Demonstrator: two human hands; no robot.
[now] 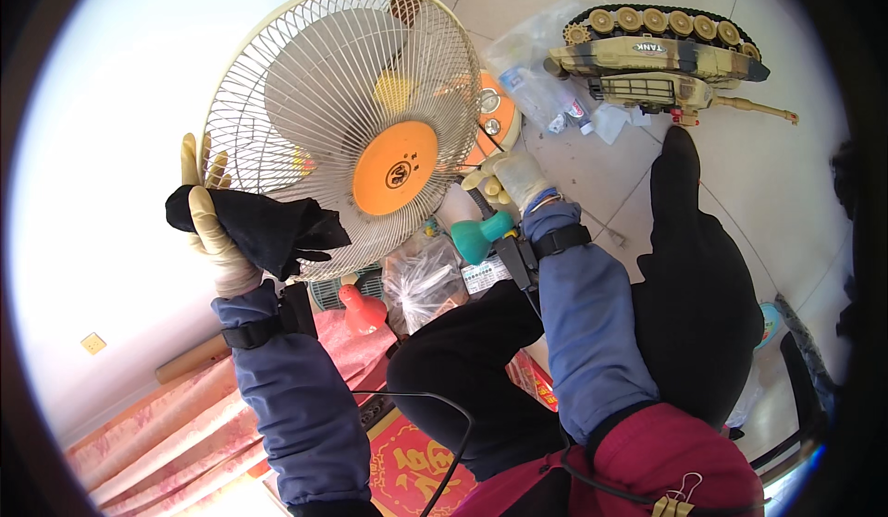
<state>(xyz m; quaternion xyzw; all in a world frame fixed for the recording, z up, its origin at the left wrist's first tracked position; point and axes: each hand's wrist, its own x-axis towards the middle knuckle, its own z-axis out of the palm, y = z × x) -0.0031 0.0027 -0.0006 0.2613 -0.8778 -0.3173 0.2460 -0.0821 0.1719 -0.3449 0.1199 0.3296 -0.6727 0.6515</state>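
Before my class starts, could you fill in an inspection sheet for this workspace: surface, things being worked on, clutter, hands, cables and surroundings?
Surface: pale tiled floor, with small dark specks.
Things being worked on: fan with wire guard and orange hub; black cloth at its left edge.
Clutter: toy tank, clear plastic bag, red lamp head, teal lamp head.
Hands: left hand, gloved, holds the cloth; right hand, gloved, fingers curled beside the guard's right edge, contact unclear.
Cables: black cable loops between the sleeves.
Surroundings: white wall with a socket; pink patterned fabric at lower left.
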